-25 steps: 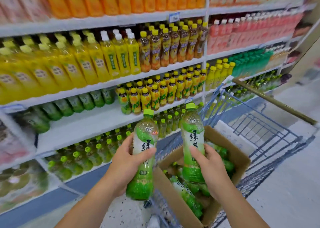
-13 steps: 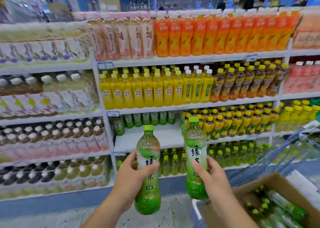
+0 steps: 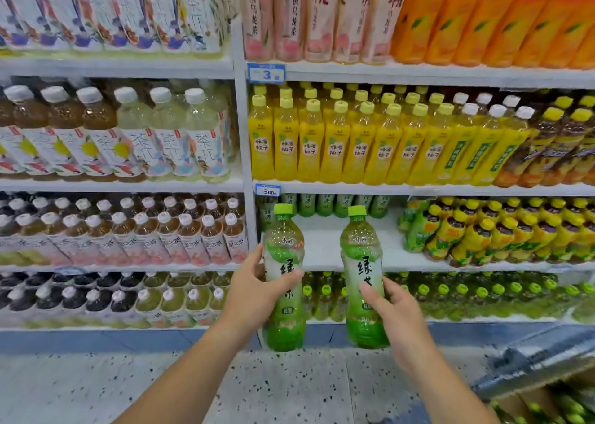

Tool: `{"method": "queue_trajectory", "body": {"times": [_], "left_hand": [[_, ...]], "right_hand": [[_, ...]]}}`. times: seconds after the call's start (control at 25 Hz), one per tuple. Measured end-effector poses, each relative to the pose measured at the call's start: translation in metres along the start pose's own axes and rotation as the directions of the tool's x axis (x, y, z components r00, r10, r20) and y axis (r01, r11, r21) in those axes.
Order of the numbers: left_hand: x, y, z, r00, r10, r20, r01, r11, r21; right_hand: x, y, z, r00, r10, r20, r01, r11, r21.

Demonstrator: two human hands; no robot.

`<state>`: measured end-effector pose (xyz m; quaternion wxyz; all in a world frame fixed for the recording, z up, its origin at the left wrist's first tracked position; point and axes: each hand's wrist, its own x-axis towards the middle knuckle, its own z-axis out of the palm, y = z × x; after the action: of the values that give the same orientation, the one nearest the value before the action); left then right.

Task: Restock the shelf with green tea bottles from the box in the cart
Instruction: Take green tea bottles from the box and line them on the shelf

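My left hand grips one green tea bottle upright by its middle. My right hand holds a second green tea bottle upright, just to the right of the first. Both bottles are in front of the white shelf, whose front part is bare. A row of green tea bottles stands at the back of that shelf. The cardboard box with more green bottles shows at the bottom right corner, inside the cart.
Yellow-capped bottles fill the right part of the same shelf. Yellow bottles stand on the shelf above, small green bottles on the one below. A white upright divides this bay from the left bay of pale tea bottles. Speckled floor lies below.
The view has swung left and closer to the shelves. Both hands carried their bottles up toward the bare shelf. The cart and box slid to the bottom right corner.
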<state>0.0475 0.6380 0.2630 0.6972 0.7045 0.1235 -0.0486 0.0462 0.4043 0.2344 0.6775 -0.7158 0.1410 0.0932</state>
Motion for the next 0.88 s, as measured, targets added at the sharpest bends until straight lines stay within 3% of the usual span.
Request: {"method": "queue_trajectory", "body": {"times": [0.24,0.44,0.6,0.88], "left_hand": [[0.094,-0.043,-0.013,0.999,-0.050,-0.003,0.050,0.996,0.068],[0.178,-0.110,0.012,0.993,-0.016,-0.117,0.032,0.990,0.135],[0.233,-0.157,0.035,0.986,0.064,-0.156,-0.053,0.996,0.074],[0.315,-0.196,0.048,0.927,0.340,-0.160,-0.321,0.938,0.132]], "right_hand": [[0.089,0.035,0.020,0.996,0.083,-0.013,-0.083,0.996,-0.017],[0.187,0.088,0.031,0.998,0.062,0.024,-0.061,0.997,-0.055],[0.259,0.135,0.041,0.998,0.014,0.058,-0.011,0.998,-0.059],[0.348,0.169,0.057,0.957,-0.249,0.148,0.255,0.966,-0.026]]}}
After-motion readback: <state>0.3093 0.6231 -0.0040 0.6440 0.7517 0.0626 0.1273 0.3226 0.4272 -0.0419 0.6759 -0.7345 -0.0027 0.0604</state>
